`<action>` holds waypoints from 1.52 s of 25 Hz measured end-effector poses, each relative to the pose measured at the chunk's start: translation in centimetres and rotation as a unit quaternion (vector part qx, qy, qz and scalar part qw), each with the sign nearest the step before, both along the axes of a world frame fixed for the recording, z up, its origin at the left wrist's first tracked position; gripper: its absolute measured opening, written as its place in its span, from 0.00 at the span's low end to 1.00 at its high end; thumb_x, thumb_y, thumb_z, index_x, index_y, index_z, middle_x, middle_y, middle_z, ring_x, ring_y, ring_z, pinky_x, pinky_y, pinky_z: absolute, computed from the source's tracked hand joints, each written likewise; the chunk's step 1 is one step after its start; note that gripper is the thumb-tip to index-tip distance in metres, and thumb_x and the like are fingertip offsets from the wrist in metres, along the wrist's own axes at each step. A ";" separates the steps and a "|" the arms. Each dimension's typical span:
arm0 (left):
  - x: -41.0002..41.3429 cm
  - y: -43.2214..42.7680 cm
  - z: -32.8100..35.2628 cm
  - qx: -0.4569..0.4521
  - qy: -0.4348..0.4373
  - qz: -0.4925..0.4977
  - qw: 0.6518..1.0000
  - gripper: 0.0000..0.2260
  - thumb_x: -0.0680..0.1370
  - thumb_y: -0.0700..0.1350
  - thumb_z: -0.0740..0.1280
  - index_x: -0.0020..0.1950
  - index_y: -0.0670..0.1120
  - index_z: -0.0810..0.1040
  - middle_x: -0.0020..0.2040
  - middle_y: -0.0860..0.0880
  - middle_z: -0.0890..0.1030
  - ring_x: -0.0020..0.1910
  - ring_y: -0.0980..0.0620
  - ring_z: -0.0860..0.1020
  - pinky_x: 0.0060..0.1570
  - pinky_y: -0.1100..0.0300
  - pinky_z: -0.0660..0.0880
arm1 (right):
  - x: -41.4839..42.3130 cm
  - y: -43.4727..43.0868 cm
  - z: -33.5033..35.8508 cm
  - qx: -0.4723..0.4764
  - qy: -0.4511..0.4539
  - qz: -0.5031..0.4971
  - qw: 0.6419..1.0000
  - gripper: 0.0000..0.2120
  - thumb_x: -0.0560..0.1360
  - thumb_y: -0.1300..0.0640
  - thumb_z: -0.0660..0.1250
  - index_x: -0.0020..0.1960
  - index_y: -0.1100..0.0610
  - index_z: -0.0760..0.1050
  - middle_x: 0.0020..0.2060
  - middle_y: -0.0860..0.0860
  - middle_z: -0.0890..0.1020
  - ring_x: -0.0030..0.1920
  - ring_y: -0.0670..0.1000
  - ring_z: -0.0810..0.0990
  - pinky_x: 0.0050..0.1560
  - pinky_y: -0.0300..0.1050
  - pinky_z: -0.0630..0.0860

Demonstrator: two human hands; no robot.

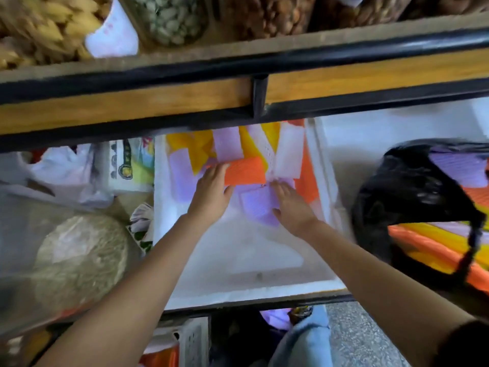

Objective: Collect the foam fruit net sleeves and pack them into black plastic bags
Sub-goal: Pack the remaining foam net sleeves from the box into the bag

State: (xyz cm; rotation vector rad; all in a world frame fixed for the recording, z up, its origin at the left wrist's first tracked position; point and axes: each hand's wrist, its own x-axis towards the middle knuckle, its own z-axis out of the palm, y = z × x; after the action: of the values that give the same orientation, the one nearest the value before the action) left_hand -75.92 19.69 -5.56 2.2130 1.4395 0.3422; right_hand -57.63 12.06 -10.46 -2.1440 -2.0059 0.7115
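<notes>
Overhanging the foam box (pixel 251 290), a shelf rail (pixel 185 125) cuts off far sleeves (pixel 227 144).

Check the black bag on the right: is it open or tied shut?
Open. The black bag gapes, and purple, orange and yellow foam sleeves show inside it; one handle hangs loose.

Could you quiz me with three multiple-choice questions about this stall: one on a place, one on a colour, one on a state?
1. Where do the loose sleeves lie? A top shelf; B white foam box; C a bucket.
2. What colour is the sleeve the left hand holds? A green; B orange; C black.
3. The black bag is: A tied shut; B empty; C open, sleeves inside.
B: they lie at the box's far end. B: the hand grips the orange sleeve. C: coloured sleeves show in its mouth.
</notes>
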 end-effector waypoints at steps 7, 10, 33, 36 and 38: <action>0.2 2.2 -2.8 0.012 0.094 -0.047 0.994 0.19 0.76 0.39 0.67 0.65 0.38 0.70 0.64 0.37 0.69 0.65 0.38 0.66 0.62 0.47 0.63 | -0.1 0.3 -2.3 0.045 -0.098 -0.008 0.994 0.27 0.63 0.52 0.77 0.58 0.62 0.76 0.50 0.63 0.78 0.52 0.63 0.77 0.51 0.51 0.73; -0.5 0.5 -4.0 -0.035 -0.006 0.006 0.999 0.09 0.74 0.33 0.66 0.53 0.34 0.73 0.54 0.34 0.71 0.55 0.36 0.72 0.54 0.48 0.68 | 0.3 -1.2 -0.7 -0.002 -0.047 -0.010 0.999 0.21 0.75 0.48 0.66 0.63 0.59 0.72 0.59 0.58 0.77 0.58 0.60 0.75 0.53 0.49 0.70; -7.6 -10.2 -2.7 -0.287 -0.412 0.298 0.812 0.04 0.82 0.46 0.59 0.50 0.47 0.71 0.45 0.48 0.77 0.43 0.54 0.77 0.39 0.65 0.74 | -11.6 -3.5 3.5 -0.089 0.341 -0.091 0.931 0.06 0.80 0.55 0.58 0.49 0.57 0.63 0.34 0.49 0.72 0.29 0.46 0.75 0.36 0.40 0.72; -8.2 -10.6 -2.5 -0.323 -0.423 0.275 0.801 0.04 0.80 0.48 0.61 0.52 0.48 0.70 0.48 0.51 0.78 0.42 0.60 0.79 0.40 0.66 0.75 | -13.3 -3.4 2.4 -0.082 0.260 -0.038 0.961 0.11 0.80 0.52 0.58 0.57 0.57 0.68 0.45 0.50 0.74 0.44 0.54 0.77 0.44 0.42 0.69; -9.4 -10.5 -2.7 -0.282 -0.404 0.281 0.824 0.07 0.77 0.41 0.67 0.51 0.49 0.70 0.47 0.50 0.78 0.44 0.57 0.78 0.42 0.65 0.74 | -13.4 -3.1 1.6 -0.024 0.226 -0.059 0.972 0.18 0.79 0.51 0.61 0.65 0.58 0.68 0.55 0.53 0.72 0.53 0.54 0.75 0.53 0.43 0.68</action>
State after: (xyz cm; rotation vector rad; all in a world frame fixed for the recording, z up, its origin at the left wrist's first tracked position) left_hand -85.31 9.19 -8.30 0.9275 1.3879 0.8053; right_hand -71.08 8.97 -8.87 -1.8839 -1.6248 1.1178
